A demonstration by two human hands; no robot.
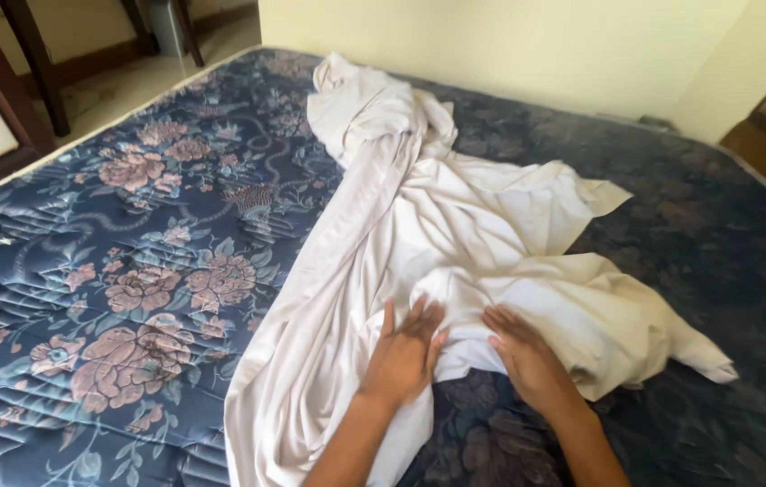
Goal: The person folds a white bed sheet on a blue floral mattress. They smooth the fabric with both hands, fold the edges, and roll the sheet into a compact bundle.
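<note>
- Both hands rest flat on the sheet (455,225), near the middle of the bed; left hand (403,354) and right hand (527,359) lie with fingers spread wide, pressing cloth, gripping nothing.
- With no fold pinched, the grip could slide and bunch the cloth further.
- One long twisted length runs to the far left; pulling there may tighten the tangle.
- Sheet hanging off the mattress (130,271) at the near edge could drag down.

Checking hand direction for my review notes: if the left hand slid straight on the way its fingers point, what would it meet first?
The left hand points up the bed, fingers already on the white sheet. Straight on, it would likely meet the bunched fold of that sheet just beyond its fingertips; the fold's height is hard to judge.
</note>
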